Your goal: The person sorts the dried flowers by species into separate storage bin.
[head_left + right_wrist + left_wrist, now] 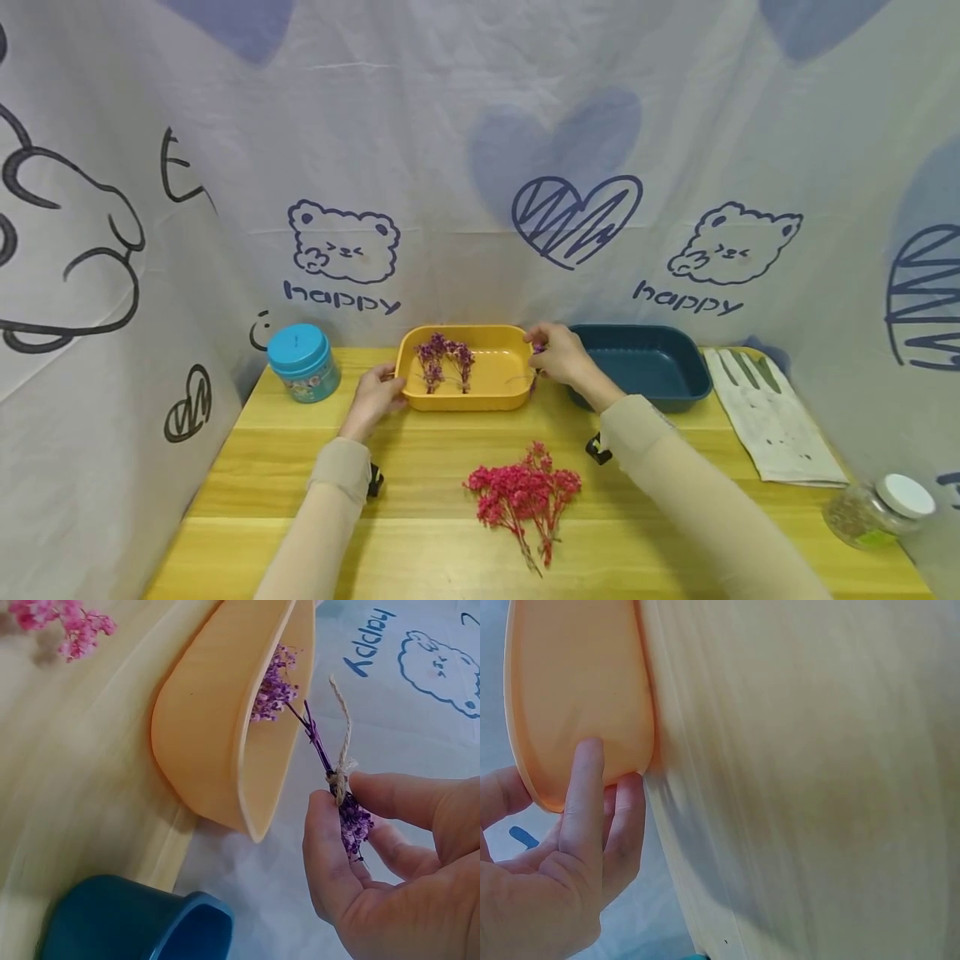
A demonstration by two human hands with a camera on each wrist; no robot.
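A yellow tray [465,402] stands near the back wall with small sprigs of dried purple flowers [444,360] inside. At its left end, my left hand [375,397] holds the rim and outer wall between its fingers, seen closely against the tray [585,675] in the left wrist view. My right hand [561,354] is by the tray's right end. Between thumb and fingertips it pinches a small bunch of purple dried flowers [354,823], tied with twine [341,776]; part of its blossom is hidden by fingers. Pink-red dried flowers [525,496] lie on the table in front.
A dark blue tray [645,367] stands right of the yellow one, close to my right hand. A blue-lidded tub [303,362] is at the left. White gloves [772,425] and a white-lidded jar [877,508] lie at the right. A printed curtain [465,167] hangs behind.
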